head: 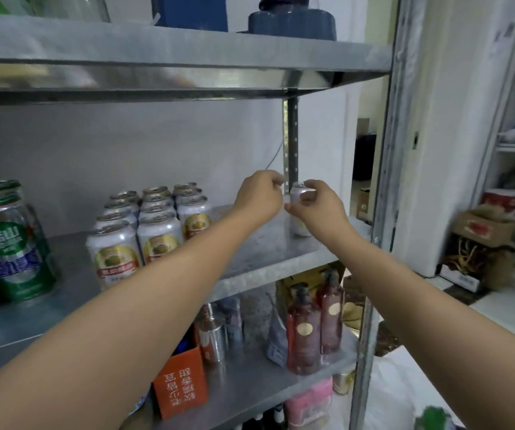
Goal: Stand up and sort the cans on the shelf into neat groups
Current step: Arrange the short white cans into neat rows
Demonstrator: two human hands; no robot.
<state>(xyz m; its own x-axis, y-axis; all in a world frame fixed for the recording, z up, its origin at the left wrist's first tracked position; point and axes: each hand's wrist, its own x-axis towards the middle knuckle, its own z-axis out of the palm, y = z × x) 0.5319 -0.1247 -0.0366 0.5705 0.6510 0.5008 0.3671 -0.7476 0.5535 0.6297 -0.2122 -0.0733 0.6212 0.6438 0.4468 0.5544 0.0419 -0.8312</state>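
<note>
Green cans (14,246): upright and packed together at the far left of the metal shelf (265,240), with white lettering on the labels.
White-and-gold cans (154,225): a neat block, three across and several deep, upright at mid-shelf and apart from the green ones.
Left hand (257,197): reached to the back right of the shelf, fingers curled in front of the perforated post (292,144). The hand hides whether they grip anything, so I cannot tell.
Lone can (297,193): silver-white and upright at the shelf's right rear corner, just beside the post and well apart from the block.
Right hand (319,209): fingers and thumb curled round the upper part of the lone can, gripping it.
Lower shelf (250,383): an orange box (182,383) at the front, with two red pump bottles (304,330) to its right.
</note>
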